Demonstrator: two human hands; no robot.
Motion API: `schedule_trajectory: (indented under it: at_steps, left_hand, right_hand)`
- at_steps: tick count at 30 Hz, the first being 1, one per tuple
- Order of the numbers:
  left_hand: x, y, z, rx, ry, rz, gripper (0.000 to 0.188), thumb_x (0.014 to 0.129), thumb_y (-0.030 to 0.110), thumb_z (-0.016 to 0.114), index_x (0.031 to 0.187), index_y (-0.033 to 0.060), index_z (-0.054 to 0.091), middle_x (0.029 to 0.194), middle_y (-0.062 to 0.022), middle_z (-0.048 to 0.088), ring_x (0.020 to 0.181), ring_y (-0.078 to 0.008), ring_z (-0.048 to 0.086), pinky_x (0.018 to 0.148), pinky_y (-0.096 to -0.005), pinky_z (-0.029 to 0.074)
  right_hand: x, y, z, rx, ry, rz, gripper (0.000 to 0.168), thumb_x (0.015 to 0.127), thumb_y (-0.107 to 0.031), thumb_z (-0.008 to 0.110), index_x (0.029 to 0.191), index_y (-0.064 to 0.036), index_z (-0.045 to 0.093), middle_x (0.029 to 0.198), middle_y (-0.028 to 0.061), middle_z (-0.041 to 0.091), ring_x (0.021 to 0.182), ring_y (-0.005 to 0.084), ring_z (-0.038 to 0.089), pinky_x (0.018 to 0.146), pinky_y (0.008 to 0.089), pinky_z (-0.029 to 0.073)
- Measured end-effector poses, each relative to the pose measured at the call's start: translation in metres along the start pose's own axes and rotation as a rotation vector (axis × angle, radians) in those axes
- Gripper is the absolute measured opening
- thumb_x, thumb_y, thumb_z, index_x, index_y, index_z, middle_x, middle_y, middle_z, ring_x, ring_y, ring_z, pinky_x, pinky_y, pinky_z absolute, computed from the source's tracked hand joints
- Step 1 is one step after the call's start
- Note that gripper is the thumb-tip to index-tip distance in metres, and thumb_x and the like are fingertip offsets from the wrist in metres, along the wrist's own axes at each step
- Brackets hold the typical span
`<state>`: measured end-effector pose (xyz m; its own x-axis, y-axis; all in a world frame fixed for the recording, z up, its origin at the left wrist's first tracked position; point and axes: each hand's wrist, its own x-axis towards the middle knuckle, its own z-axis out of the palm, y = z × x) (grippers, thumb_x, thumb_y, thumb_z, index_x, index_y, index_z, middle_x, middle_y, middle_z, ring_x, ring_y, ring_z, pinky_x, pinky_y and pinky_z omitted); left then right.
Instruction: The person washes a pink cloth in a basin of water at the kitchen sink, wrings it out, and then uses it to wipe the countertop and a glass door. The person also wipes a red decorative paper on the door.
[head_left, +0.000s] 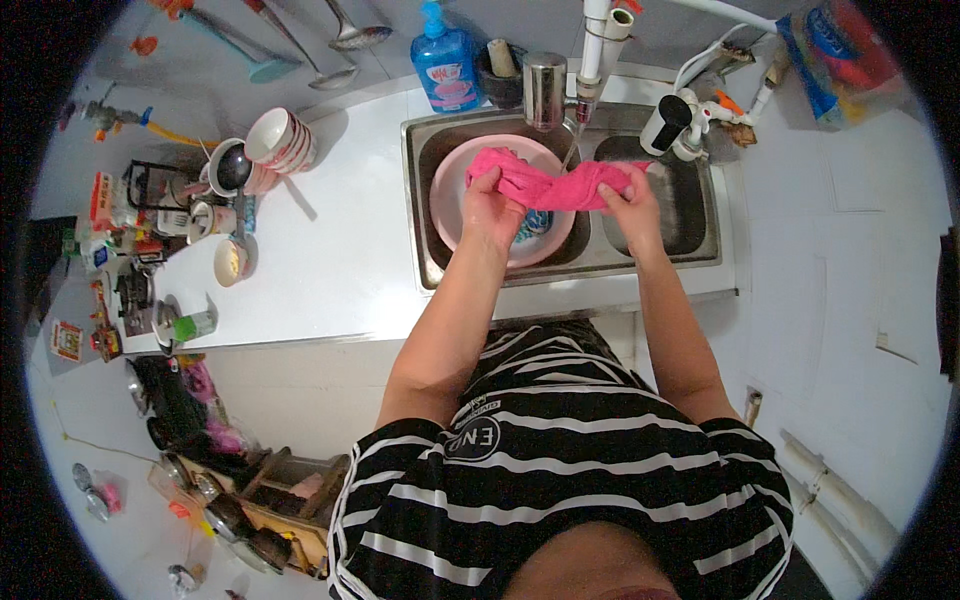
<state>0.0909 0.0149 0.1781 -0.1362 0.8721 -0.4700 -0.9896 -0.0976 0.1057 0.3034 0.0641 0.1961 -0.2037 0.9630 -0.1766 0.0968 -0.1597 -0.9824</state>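
A bright pink cloth, twisted along its middle, stretches between my two hands above the double-bowl steel sink. My left hand grips its left end, thumb on top. At the other end my right hand pinches the cloth between thumb and fingers. Below sits a pale pink plastic basin in the left bowl, partly covered by the cloth and my left hand. Something blue and patterned lies inside it. A thin stream, seemingly water, falls from the tap behind the cloth.
A blue pump bottle and a steel cup-like cylinder stand behind the sink. On the white counter, stacked bowls and a small bowl are at left. A white fitting with a black end juts over the right bowl.
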Motion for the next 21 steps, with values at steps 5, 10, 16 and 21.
schedule_trajectory:
  at_steps: [5,10,16,21]
  left_hand:
    - [0.047,0.021,-0.029,0.091,0.015,0.082,0.039,0.086,0.011,0.052,0.125,0.0041,0.051,0.122,-0.0138,0.057,0.117,-0.0315,0.051,0.103,-0.0485,0.038]
    - [0.049,-0.003,-0.028,0.029,-0.075,0.003,0.045,0.092,0.024,0.047,0.131,0.0027,0.044,0.130,-0.0174,0.052,0.120,-0.0350,0.048,0.106,-0.0517,0.034]
    - [0.055,-0.042,-0.013,0.011,-0.009,-0.189,0.037,0.090,0.015,0.050,0.123,-0.0028,0.051,0.121,-0.0182,0.057,0.114,-0.0323,0.054,0.101,-0.0506,0.042]
    - [0.094,0.006,-0.051,-0.026,-0.195,-0.299,0.039,0.091,0.012,0.050,0.126,-0.0047,0.047,0.126,-0.0218,0.053,0.117,-0.0339,0.051,0.101,-0.0525,0.041]
  right_hand:
    - [0.013,0.041,-0.010,-0.652,-0.142,-0.019,0.040,0.082,-0.015,0.068,0.119,-0.009,0.054,0.093,0.0110,0.068,0.078,0.0198,0.068,0.068,0.0325,0.054]
    - [0.020,0.033,-0.018,-0.796,-0.434,0.293,0.052,0.075,-0.015,0.071,0.124,-0.012,0.053,0.101,0.0169,0.066,0.092,0.0322,0.065,0.079,0.0446,0.052]
    - [0.071,0.091,0.012,-0.618,-0.279,-0.396,0.060,0.069,-0.027,0.073,0.125,-0.013,0.055,0.120,0.0172,0.058,0.116,0.0350,0.050,0.100,0.0405,0.040]
    - [0.094,0.107,0.025,-0.486,-0.263,-0.172,0.047,0.067,-0.030,0.072,0.108,-0.008,0.064,0.111,0.0178,0.062,0.104,0.0292,0.060,0.091,0.0380,0.047]
